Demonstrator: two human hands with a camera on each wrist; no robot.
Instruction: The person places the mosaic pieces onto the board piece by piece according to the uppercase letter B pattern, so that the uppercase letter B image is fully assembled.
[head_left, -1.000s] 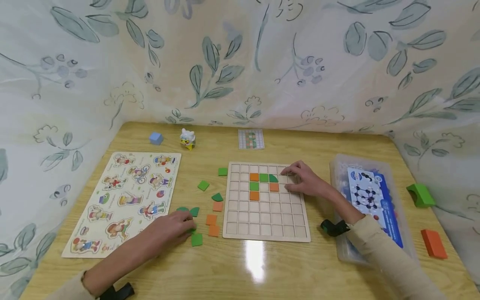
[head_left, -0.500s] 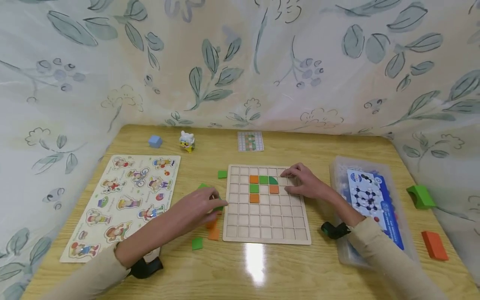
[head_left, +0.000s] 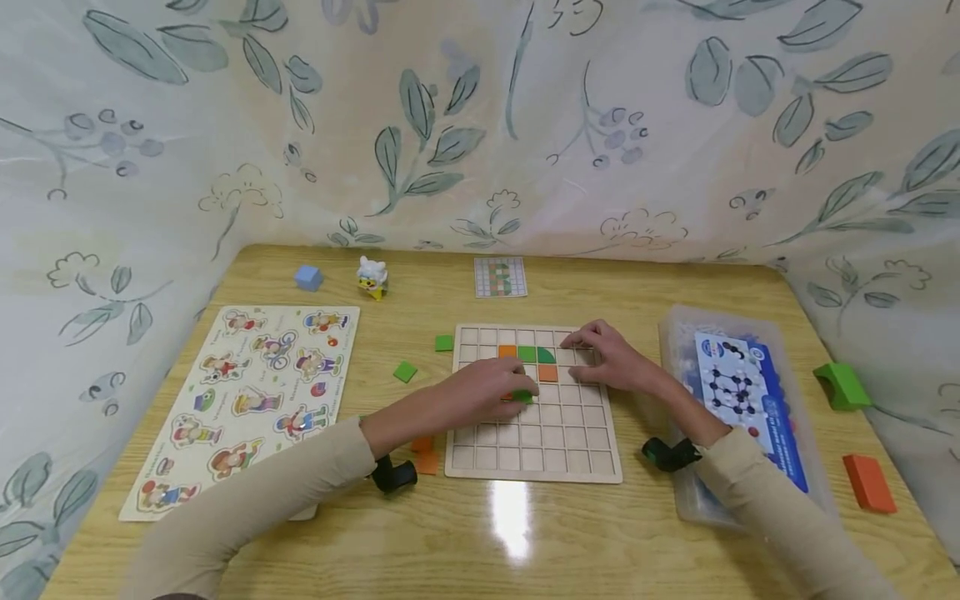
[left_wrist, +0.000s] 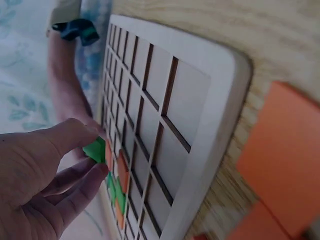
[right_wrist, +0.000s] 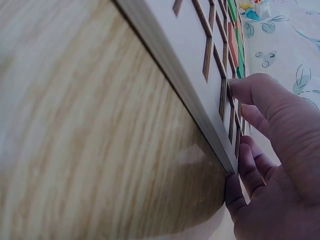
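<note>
In the head view a wooden grid board [head_left: 570,437] lies on the table with several orange and green tiles set in its upper cells, among them a green quarter-circle tile [head_left: 547,355] and an orange square tile [head_left: 548,373]. My left hand [head_left: 480,390] is over the middle of the board, pinching a green tile [left_wrist: 95,150] between thumb and fingers close above the cells. The tile's full outline is hidden by the fingers. At the board's right side, my right hand [head_left: 618,362] rests with loosely bent fingers; its thumb [right_wrist: 260,92] lies on the grid and the little finger touches the edge.
Loose green tiles [head_left: 406,372] and orange tiles [head_left: 425,461] lie left of the board. A pattern card [head_left: 501,277] is behind it. An illustrated puzzle board [head_left: 251,379], blue block [head_left: 308,277], small toy figure [head_left: 372,277], plastic box [head_left: 738,408], green arch block [head_left: 842,387] and red block [head_left: 870,483] surround.
My left hand has moved from the loose tiles at left, rightward and over the board, carrying a green tile. The right hand has stayed at the board's right side.
</note>
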